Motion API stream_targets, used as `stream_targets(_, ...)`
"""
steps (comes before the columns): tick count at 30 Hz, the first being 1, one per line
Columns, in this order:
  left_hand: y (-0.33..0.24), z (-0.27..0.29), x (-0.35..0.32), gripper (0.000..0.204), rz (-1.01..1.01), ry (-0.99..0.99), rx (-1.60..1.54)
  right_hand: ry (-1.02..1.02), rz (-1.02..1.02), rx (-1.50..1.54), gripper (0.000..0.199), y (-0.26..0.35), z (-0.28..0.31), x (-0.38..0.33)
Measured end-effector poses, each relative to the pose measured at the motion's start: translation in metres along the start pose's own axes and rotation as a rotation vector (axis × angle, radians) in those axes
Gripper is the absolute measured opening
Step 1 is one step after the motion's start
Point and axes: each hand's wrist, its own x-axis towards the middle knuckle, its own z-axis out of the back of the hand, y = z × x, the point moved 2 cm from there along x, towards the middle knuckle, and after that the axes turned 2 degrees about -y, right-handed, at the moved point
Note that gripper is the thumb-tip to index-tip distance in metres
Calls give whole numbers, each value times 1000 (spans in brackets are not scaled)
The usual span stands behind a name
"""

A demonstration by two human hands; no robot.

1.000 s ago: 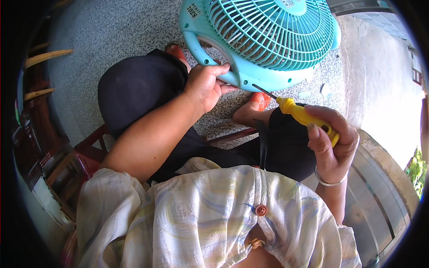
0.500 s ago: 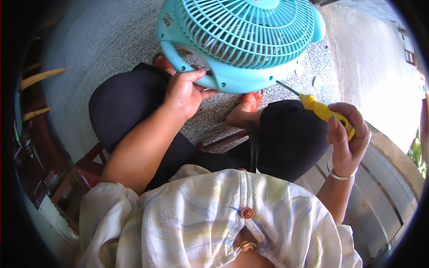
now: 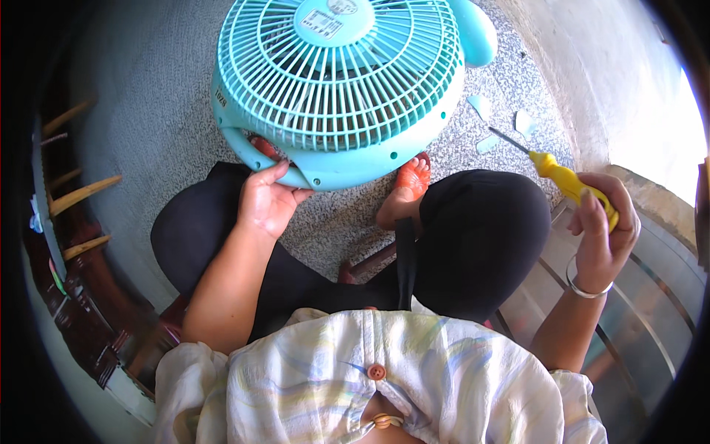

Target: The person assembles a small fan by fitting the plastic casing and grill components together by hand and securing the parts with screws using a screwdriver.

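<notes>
A turquoise fan with a round slatted grille stands on the speckled floor in front of my legs. Its curved carrying handle is on the near left side, and my left hand is closed round it, thumb on top. Small dark screw holes dot the near rim. Out to the right, my right hand grips the yellow handle of a screwdriver. Its thin dark shaft points up and left toward the fan, with the tip apart from the rim.
Several pale broken pieces lie on the speckled floor right of the fan. A pale wall rises at the right. Wooden legs of furniture stick out at the left. My knees flank the space below the fan.
The screwdriver tip has drawn back from the fan's rim to the right. The fan now appears further left, its grille turned more into view, with my left hand still on the handle.
</notes>
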Motion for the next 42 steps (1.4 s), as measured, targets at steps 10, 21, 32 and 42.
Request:
stream_targets(10,-1,12,2,42,0,20,-28,151,-266,86,18,-67,-8,41)
stream_targets(21,1,17,8,43,3,35,-78,340,-621,455,33,-106,-71,83)
stream_targets(32,0,15,8,44,22,44,-60,425,-485,272,24,-79,-92,69)
stream_targets(42,-2,9,7,47,-6,27,-40,334,-79,-249,24,-82,-98,82)
